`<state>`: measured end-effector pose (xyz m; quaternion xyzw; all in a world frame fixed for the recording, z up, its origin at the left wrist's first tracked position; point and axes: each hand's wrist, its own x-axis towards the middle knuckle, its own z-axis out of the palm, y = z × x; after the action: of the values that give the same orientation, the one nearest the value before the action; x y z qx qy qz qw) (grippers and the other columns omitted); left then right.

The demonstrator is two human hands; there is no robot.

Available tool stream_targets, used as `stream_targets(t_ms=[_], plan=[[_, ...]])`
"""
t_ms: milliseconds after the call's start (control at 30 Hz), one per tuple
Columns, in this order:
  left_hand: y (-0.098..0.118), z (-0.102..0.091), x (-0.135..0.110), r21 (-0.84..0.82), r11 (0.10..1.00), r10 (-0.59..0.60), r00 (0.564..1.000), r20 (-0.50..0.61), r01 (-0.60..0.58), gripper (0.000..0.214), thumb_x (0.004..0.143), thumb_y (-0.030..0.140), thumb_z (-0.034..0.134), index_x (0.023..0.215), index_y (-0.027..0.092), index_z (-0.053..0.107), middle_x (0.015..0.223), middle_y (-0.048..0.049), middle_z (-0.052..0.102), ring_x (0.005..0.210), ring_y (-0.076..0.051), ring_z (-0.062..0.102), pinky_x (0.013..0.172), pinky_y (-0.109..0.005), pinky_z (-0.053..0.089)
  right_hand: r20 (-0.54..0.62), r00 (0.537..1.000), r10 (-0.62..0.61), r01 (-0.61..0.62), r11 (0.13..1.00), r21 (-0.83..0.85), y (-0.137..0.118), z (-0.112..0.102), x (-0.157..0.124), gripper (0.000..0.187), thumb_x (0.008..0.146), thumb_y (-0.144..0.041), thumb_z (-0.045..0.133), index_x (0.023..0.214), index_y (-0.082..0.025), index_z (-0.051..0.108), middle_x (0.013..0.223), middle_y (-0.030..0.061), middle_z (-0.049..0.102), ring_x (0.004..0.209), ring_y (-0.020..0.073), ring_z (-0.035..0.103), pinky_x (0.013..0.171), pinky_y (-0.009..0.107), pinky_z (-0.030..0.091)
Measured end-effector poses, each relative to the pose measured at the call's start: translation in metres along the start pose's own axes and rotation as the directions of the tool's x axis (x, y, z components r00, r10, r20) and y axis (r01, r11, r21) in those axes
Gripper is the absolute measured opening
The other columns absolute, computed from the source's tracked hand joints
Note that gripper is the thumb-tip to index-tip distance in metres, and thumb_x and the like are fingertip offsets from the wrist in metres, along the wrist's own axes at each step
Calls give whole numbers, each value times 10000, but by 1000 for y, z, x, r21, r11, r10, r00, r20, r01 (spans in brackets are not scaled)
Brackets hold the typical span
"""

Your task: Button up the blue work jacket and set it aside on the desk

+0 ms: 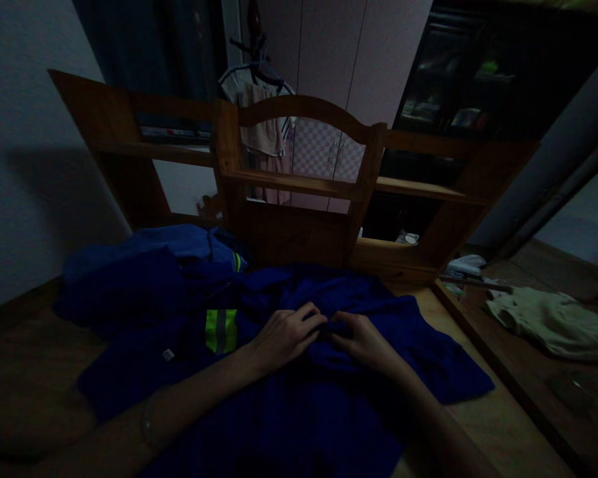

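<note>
A dark blue work jacket (379,332) with a yellow-green reflective strip (221,330) lies spread on a wooden surface in front of me. My left hand (286,332) and my right hand (361,340) meet at the middle of the jacket. Both have their fingers curled and pinch a fold of the blue cloth between them. A second blue garment (149,265) with a small reflective stripe lies bunched at the back left, touching the jacket.
A wooden shelf frame (303,186) stands right behind the jacket. Clothes hang on hangers (259,99) beyond it, before pink cupboard doors. A pale crumpled cloth (548,322) lies on the lower wooden surface at right. The room is dim.
</note>
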<state>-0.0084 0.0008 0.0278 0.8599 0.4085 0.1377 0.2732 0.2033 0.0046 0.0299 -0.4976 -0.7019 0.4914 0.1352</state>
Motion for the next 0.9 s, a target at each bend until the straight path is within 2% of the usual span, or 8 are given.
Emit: stream_targets(t_ms=[167,300,400,533,767,900], plan=[[-6,5,-2,-53,998,-48,997,-57,45,152,914,259,503,1030,242,601,998,19,654,828,-138,621,738,-258,418,7,999,40,-41,992,121,2,1,1,178,819,-288,603,966,-189,585,685,-37,596,556,104,522,512,189,385],[-11,10,-3,-122,988,-120,977,-177,100,138,907,284,526,972,253,644,957,34,690,851,-138,630,778,-272,409,-36,999,36,-30,985,168,-3,0,2,226,815,-361,624,967,-196,602,762,-22,623,608,112,540,551,199,408],[-12,11,-3,-146,984,-134,966,-219,104,160,909,276,523,1000,251,652,977,22,694,859,-140,629,785,-267,422,-68,997,41,-28,984,179,-5,-1,3,271,802,-418,639,962,-200,616,847,-10,631,733,139,566,649,216,430],[-11,10,-2,-154,983,-135,965,-224,102,181,906,240,520,1044,249,636,993,14,679,885,-144,623,796,-259,437,-97,990,99,-71,964,257,-5,-3,6,267,814,-442,621,935,-204,632,902,-10,624,878,166,561,768,228,418],[-6,6,-2,-192,975,-153,967,-205,113,186,873,218,539,1043,230,615,954,2,644,861,-142,618,780,-252,449,19,991,132,-129,911,393,-15,-10,2,258,822,-445,611,920,-208,640,844,-20,594,776,134,534,666,202,400],[-5,5,-2,-219,971,-142,967,-211,95,182,881,214,525,1041,219,611,953,-8,633,879,-144,612,792,-252,451,14,992,124,-120,918,379,-16,-11,1,259,819,-444,616,916,-204,636,846,-18,585,784,133,526,673,205,397]])
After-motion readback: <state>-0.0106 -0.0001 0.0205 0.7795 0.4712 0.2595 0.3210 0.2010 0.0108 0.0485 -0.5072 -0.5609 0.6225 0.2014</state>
